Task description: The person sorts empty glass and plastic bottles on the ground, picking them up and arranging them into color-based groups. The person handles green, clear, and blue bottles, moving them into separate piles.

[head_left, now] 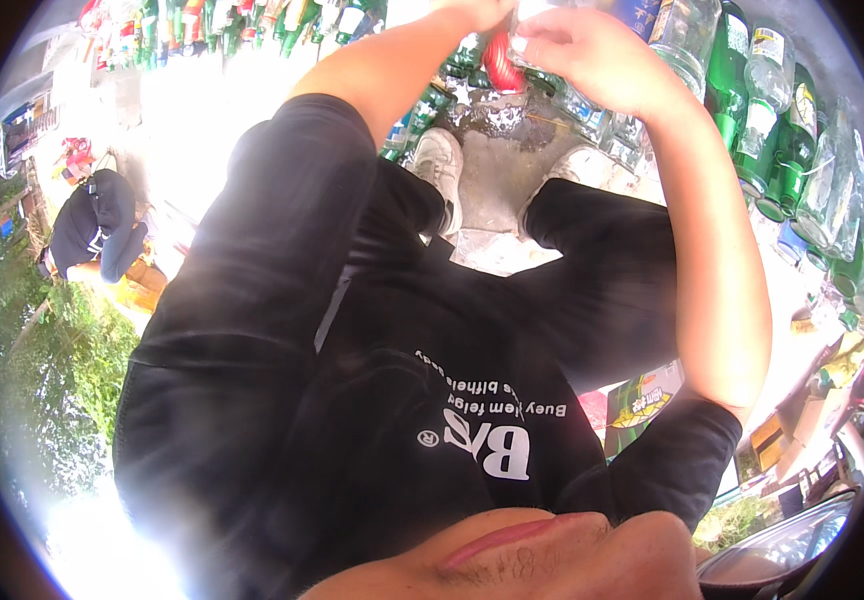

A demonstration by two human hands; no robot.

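My left hand (486, 12) reaches in at the top edge, where its fingers are cut off, so its grip cannot be made out. Beside it, my right hand (582, 56) has thumb and fingers bent around a pale, see-through object (528, 13), perhaps glass, washed out by glare. Just below the hands lies a red ribbed object (504, 66), among green glass bottles (469, 54). Clear glass bottles (589, 112) lie below my right wrist.
Rows of green bottles (727, 67) and clear bottles (768, 67) stand at right; more bottles (282, 22) line the upper left. Wet concrete (503, 142) lies between my white shoes (439, 161). Another person (98, 221) is bent over at left. A printed carton (638, 401) sits near my right elbow.
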